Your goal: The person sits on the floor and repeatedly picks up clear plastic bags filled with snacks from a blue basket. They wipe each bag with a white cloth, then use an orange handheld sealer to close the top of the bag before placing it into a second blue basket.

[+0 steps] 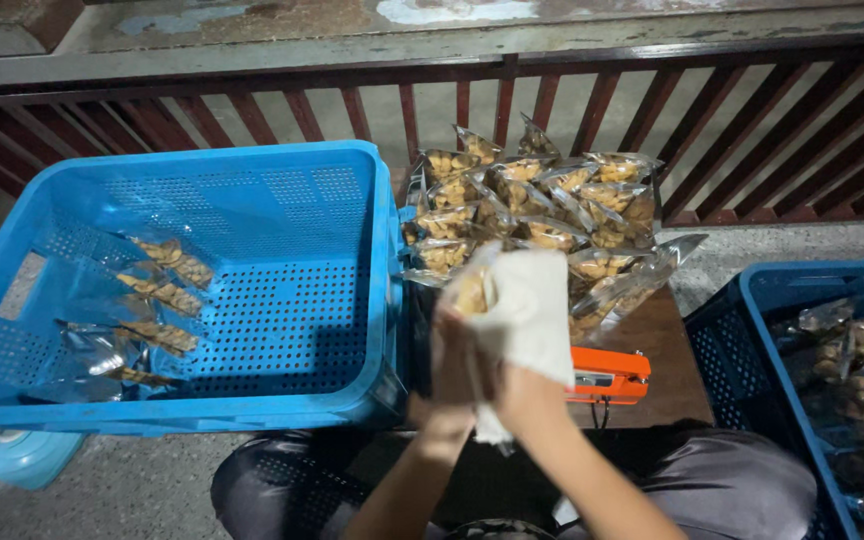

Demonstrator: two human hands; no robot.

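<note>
Both hands are meeting in front of the person, just beside the right wall of the big blue crate (252,260). Left hand (449,352) is curling around a small clear snack packet (472,290), fingers closed on its lower part; how tightly it is gripping cannot be told. Right hand (527,340) is wearing or wrapped in a white cloth (532,305) and is pressing against the same packet from the right, fingers closed; the exact grip is hidden under the cloth. The packet is standing roughly upright between the two hands, brownish snack pieces showing through.

Right of the crate, just behind the hands, an orange sealer (607,375) is sitting on a small brown table (667,345). Further back on that table, still right of the crate, a pile of filled clear packets (537,205) is lying heaped, overlapping each other.

Inside the crate, along its left half, a few sealed packets (157,300) are lying flat on the perforated floor. Well to the right of the crate, past the table, a second blue crate (832,370) is holding more packets. Behind the crate, a dark red railing (652,110) is running across. Below the crate's front left corner, a light blue object (22,455) is showing, kind unclear.
</note>
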